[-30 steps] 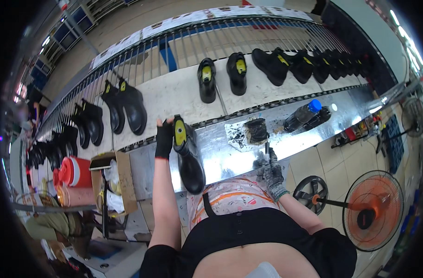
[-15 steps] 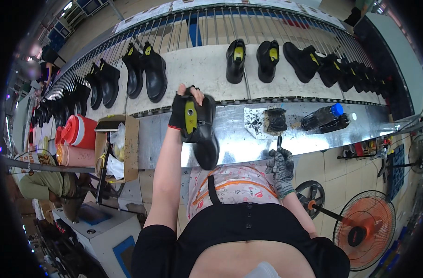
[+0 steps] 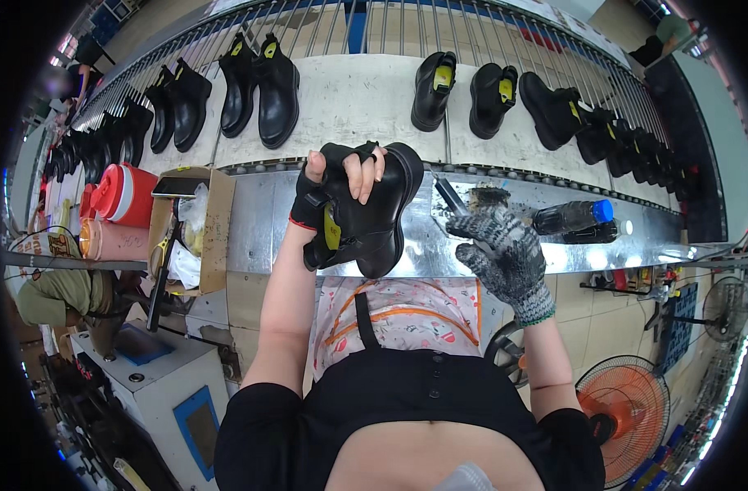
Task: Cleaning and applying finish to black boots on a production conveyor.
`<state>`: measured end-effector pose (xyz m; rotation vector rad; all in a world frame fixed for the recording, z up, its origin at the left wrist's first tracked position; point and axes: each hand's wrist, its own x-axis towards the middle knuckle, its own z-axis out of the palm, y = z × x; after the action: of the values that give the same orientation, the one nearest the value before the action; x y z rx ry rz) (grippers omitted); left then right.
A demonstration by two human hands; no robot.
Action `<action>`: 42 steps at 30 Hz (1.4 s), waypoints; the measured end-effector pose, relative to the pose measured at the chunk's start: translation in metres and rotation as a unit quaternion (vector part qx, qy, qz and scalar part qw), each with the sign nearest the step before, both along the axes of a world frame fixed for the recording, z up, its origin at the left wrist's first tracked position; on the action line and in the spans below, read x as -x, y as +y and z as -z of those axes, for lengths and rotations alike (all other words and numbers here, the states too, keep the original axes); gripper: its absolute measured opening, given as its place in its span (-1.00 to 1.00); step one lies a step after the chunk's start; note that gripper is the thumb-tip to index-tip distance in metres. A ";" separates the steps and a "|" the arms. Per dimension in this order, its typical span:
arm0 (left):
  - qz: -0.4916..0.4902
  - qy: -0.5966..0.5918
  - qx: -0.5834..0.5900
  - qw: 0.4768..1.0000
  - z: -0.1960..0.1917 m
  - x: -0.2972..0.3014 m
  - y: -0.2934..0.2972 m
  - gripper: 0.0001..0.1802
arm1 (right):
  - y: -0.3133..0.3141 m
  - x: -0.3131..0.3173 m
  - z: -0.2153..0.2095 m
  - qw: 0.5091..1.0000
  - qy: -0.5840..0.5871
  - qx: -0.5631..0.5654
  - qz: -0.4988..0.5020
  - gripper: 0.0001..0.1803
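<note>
My left hand, in a black fingerless glove, grips a black ankle boot over the metal bench. Fingers wrap over the boot's side; its yellow lining shows at the opening and the sole faces right. To the right, my right hand, in a grey knitted glove, holds a slim black stick-like tool that points up and left, apart from the boot. How the fingers close on it is partly hidden. Behind that hand is a black-stained block on a smeared sheet.
Black boots stand in rows along the pale conveyor beyond the bench. Dark bottles lie at the right. A cardboard box with scissors and a red jug sit left. An orange fan stands lower right.
The boot has turned in my left hand and come slightly right, its sole now facing right. My right hand has risen from the bench's near edge, swinging the tool leftward off the block.
</note>
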<state>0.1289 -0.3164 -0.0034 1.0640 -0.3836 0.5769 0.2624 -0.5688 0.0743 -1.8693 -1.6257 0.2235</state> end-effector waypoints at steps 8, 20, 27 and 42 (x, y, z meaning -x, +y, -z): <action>-0.009 0.019 0.002 1.000 -0.001 -0.004 -0.003 -0.15 | 0.016 -0.001 -0.014 0.990 -0.131 0.047 -0.025 -0.46; -0.030 0.012 0.065 0.997 0.001 -0.005 -0.012 -0.15 | 0.024 -0.003 -0.005 0.984 -0.171 0.008 -0.043 -0.46; -0.008 0.022 -0.013 1.000 -0.006 -0.007 -0.004 -0.14 | 0.027 -0.009 0.001 0.988 -0.144 -0.025 -0.049 -0.50; -0.020 0.039 0.009 0.999 -0.006 -0.003 -0.006 -0.14 | 0.034 -0.006 -0.004 0.989 -0.133 -0.019 -0.067 -0.58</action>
<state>0.1316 -0.3226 0.0026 1.0748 -0.2878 0.5716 0.2681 -0.5349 0.0783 -1.8231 -1.9240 -0.0032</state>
